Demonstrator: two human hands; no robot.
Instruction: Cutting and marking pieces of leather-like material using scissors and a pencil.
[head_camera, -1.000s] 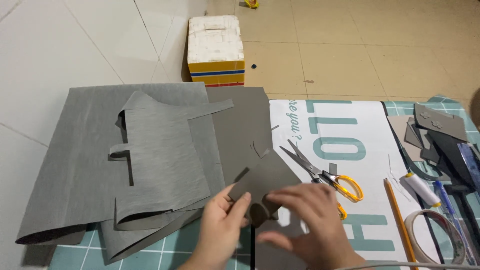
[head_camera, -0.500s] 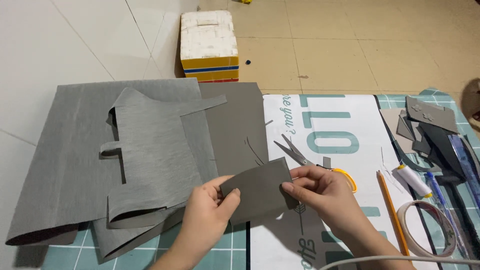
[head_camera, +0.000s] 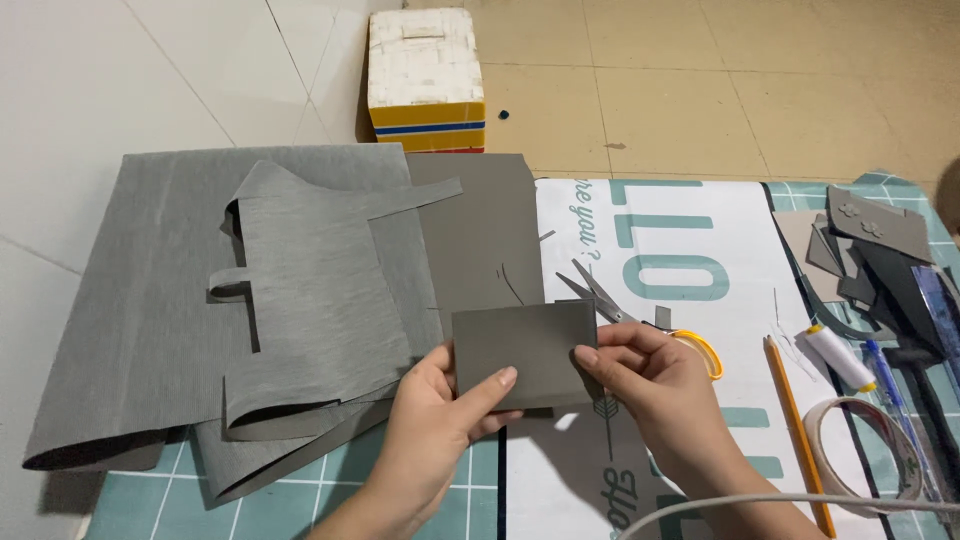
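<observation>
Both your hands pinch one grey rectangular piece (head_camera: 525, 350), held up flat over the mat.

Your left hand (head_camera: 440, 430) grips its lower left edge, thumb on the face, fingers behind. Your right hand (head_camera: 650, 390) pinches the right edge, fingertips pressed together on it. The piece sits between the two hands, above the teal cutting mat (head_camera: 450, 480) and the white printed sheet (head_camera: 700, 250). Scissors with yellow handles (head_camera: 640, 315) lie just behind your right hand. Large grey fabric sheets (head_camera: 260, 300) are spread to the left. Pencil (head_camera: 795, 430) and tape roll (head_camera: 865, 450) lie to the right.
</observation>
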